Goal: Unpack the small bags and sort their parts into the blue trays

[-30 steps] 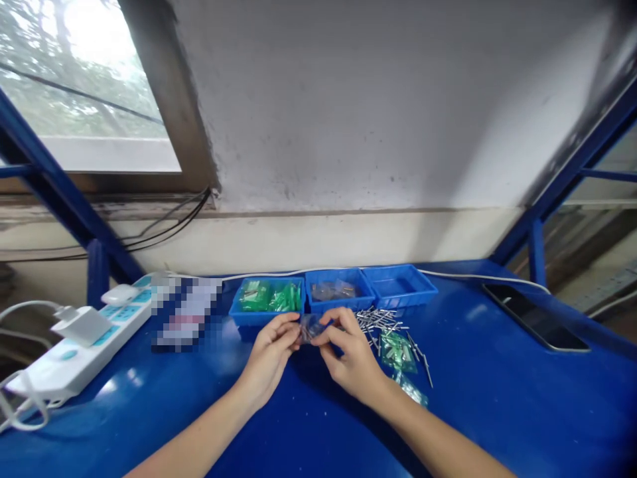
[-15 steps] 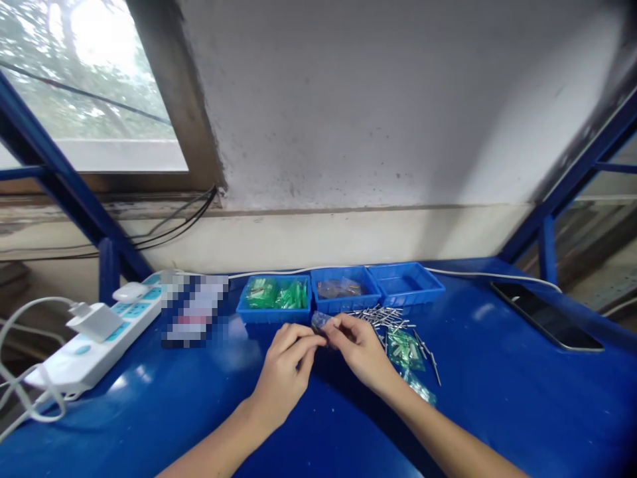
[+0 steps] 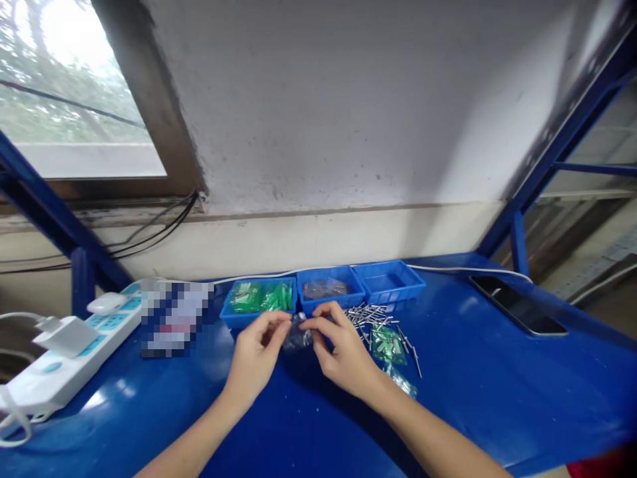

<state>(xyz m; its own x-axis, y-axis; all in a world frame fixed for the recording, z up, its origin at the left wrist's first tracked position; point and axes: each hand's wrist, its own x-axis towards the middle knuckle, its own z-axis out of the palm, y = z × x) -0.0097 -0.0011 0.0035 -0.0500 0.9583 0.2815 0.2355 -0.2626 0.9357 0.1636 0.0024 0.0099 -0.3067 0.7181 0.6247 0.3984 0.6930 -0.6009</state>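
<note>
A small clear plastic bag [image 3: 297, 337] is held between my two hands, above the blue table. My left hand [image 3: 261, 352] pinches the bag's left edge between thumb and fingertips. On the other side, my right hand [image 3: 343, 348] has its fingertips on the bag's upper right edge, its remaining fingers loosely bent. The contents of the bag are too blurred to make out. Just right of my right hand lies a pile of thin metal rods [image 3: 371, 317]. Beside them are a green packet [image 3: 389, 345] and a clear packet [image 3: 402, 382].
Behind my hands stand a blue bin [image 3: 233, 320] of green packets, a blue bin [image 3: 326, 272] with brownish packets and another blue bin [image 3: 391, 282]. A white power strip [image 3: 74, 362] and a pixelated item [image 3: 174, 318] are left; a phone [image 3: 517, 305] lies right.
My hands have moved slightly apart, and the plastic bag now spreads between them, lower than before. The whole view has shifted, so the table things appear further left.
</note>
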